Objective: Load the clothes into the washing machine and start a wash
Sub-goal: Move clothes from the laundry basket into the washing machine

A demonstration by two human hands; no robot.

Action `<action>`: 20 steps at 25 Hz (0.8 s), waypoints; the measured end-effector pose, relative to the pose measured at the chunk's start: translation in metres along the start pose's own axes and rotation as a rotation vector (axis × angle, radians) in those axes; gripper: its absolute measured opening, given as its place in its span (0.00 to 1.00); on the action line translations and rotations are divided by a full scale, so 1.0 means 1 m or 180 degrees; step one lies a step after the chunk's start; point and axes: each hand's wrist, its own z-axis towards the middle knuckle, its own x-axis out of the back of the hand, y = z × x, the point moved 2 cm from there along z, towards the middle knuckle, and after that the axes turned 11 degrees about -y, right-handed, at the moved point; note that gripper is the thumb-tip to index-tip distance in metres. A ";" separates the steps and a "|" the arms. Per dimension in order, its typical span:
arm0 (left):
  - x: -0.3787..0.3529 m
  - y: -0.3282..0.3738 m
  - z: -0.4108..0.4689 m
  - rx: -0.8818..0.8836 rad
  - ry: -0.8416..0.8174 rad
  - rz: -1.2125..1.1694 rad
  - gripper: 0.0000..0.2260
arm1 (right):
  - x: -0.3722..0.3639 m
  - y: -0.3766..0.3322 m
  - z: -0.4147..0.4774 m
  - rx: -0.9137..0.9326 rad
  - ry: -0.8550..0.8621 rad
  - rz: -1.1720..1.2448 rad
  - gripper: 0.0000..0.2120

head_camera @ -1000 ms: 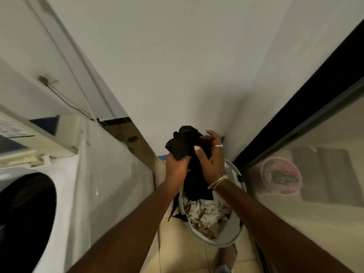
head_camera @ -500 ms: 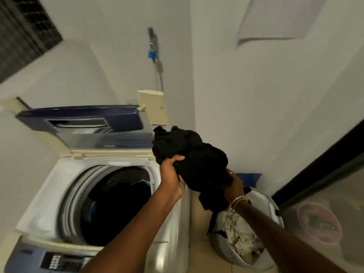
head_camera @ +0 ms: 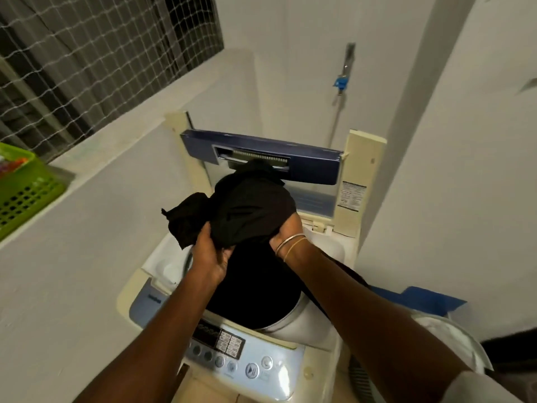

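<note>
Narrow white-walled laundry nook, netted window upper left, one top-loading washing machine with control panel nearest the camera and one lid folded up at the back. Above the open drum, two hands clutch one bundle of black clothes: left hand pinching its lower left edge, right hand buried under the right side, fingers hidden; the drum mouth lies directly below, so judged next move is a straight drop. One laundry basket sits low right, one green crate on the ledge far left.
</note>
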 end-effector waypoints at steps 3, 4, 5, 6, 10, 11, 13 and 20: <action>0.034 -0.015 0.001 0.0836 0.0452 0.1087 0.14 | 0.002 0.014 0.009 0.0311 0.0176 -0.1454 0.12; 0.044 -0.022 0.000 0.1223 0.0444 0.1676 0.16 | 0.016 0.017 0.012 0.0360 0.0141 -0.2269 0.15; 0.055 -0.028 -0.001 0.1562 0.0368 0.2241 0.19 | 0.030 0.017 0.010 0.0286 0.0107 -0.2914 0.18; 0.063 -0.033 -0.002 0.1755 0.0273 0.2656 0.23 | 0.046 0.016 0.009 0.0101 0.0006 -0.3647 0.21; 0.069 -0.052 0.009 0.1575 0.0019 0.2776 0.35 | 0.083 0.005 0.005 -0.0609 -0.0629 -0.6223 0.28; 0.064 -0.054 0.013 0.1444 0.0056 0.2722 0.32 | 0.086 0.001 0.001 -0.0799 -0.0913 -0.7025 0.26; 0.054 -0.061 0.017 0.1348 0.0079 0.2723 0.23 | 0.096 0.001 -0.004 -0.1214 -0.1147 -0.8256 0.22; 0.035 -0.078 0.015 0.1284 -0.0174 0.2902 0.11 | 0.087 0.015 -0.015 -0.1305 -0.0871 -0.7913 0.14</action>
